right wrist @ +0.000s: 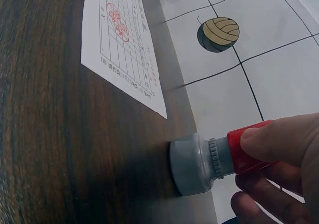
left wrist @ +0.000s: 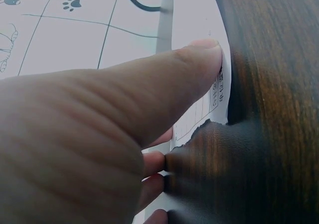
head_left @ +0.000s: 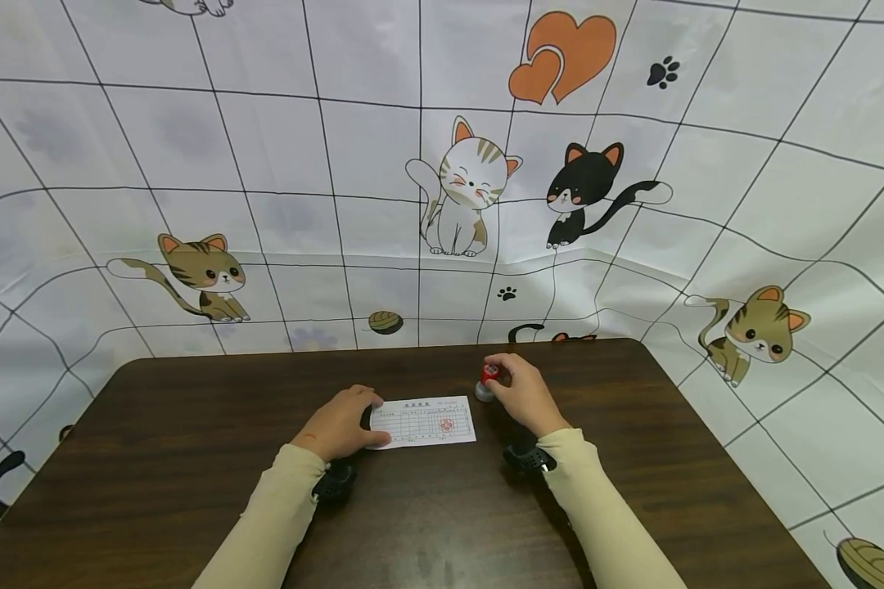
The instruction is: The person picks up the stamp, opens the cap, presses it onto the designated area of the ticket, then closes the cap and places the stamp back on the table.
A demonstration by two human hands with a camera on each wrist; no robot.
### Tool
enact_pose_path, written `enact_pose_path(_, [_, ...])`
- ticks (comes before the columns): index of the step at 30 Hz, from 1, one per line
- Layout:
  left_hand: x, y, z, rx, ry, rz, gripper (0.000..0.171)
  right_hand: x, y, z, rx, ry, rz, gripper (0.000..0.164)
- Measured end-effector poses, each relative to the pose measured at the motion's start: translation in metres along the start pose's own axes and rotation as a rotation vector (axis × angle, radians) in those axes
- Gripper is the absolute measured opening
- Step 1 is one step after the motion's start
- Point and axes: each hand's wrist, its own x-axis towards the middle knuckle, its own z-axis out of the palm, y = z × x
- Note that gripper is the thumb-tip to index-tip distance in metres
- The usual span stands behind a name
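A white printed form (head_left: 412, 421) with a ruled grid lies on the table, a round red stamp mark (head_left: 447, 425) on its right part. At its left end, my left hand (head_left: 336, 424) presses the paper with the thumb near the lower edge and a fingertip at the upper corner. In the left wrist view, the thumb (left wrist: 194, 59) lies straight across the slip's torn end. My right hand (head_left: 525, 397) pinches the red handle of a rubber stamp (right wrist: 192, 164) just right of the form. The stamp's wide grey base faces down at the tabletop.
The dark wood-grain table (head_left: 412, 515) has its far edge just behind the stamp. A white cloth (head_left: 354, 147) with grid lines and cartoon cats hangs behind and beside it. A black band (head_left: 526, 460) circles each wrist.
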Motion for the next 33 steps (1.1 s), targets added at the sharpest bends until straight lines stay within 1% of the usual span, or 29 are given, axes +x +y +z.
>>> enact_pose_path(4, [-0.0002, 0.0006, -0.0007, 0.0, 0.0, 0.0, 0.062, 0.0003, -0.0012, -0.0001, 0.021, -0.021, 0.012, 0.037])
enact_pose_path(6, [-0.0005, 0.0005, -0.0006, 0.0, -0.002, -0.001, 0.062, 0.0007, -0.0016, -0.0001, 0.039, -0.034, 0.02, 0.044])
enact_pose_path(11, [-0.0017, 0.0011, -0.0002, 0.004, -0.008, -0.004, 0.062, 0.0012, -0.0042, -0.0019, 0.097, -0.057, 0.047, 0.07])
enact_pose_path(13, [-0.002, 0.0012, 0.0001, 0.008, -0.007, -0.001, 0.062, 0.001, -0.0057, -0.0033, 0.108, -0.055, 0.052, 0.073])
enact_pose_path(24, [-0.0025, 0.0005, 0.0014, 0.021, -0.004, -0.003, 0.06, 0.0008, -0.0067, -0.0064, 0.114, -0.049, 0.066, 0.07])
enact_pose_path(33, [-0.0011, -0.0006, -0.0003, 0.037, 0.013, -0.001, 0.057, 0.0012, -0.0075, -0.0099, 0.112, -0.046, 0.062, 0.068])
